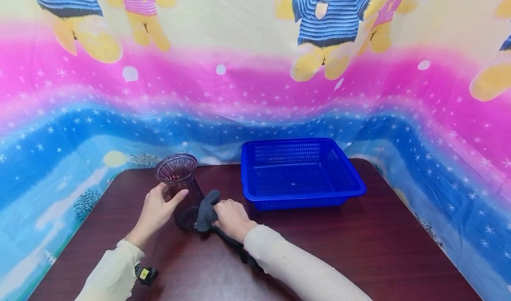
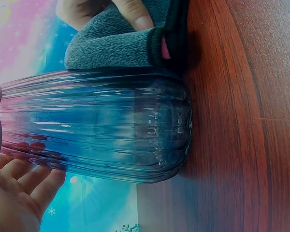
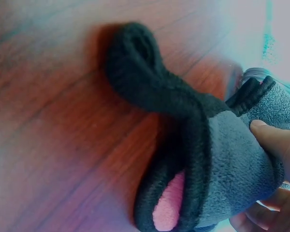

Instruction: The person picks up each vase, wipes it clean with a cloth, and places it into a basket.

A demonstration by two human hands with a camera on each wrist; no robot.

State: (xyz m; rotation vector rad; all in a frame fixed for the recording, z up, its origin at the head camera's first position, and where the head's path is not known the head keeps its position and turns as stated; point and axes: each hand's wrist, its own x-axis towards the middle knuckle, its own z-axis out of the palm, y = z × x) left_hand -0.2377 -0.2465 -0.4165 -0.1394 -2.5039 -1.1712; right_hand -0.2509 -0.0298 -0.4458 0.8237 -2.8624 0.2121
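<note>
A purple-tinted, ribbed glass vase [image 1: 187, 203] with a flared rim stands slightly tilted on the table. My left hand [image 1: 157, 207] grips its upper body, thumb on the near side and fingers round the far side. In the left wrist view the vase [image 2: 101, 125] shows clear ribs and a thick base. My right hand [image 1: 233, 219] pinches a grey cleaning cloth [image 1: 207, 212] against the vase's lower right side. The cloth [image 3: 237, 164] has a black edge and a pink underside, and one end trails over the table.
A blue plastic basket [image 1: 303, 201] with mesh walls stands at the back right of the dark wooden table [image 1: 339, 252]. Behind the table hangs a printed curtain [image 1: 223, 88] with bears and snowflakes. A small black device [image 1: 146, 275] is strapped at the left sleeve.
</note>
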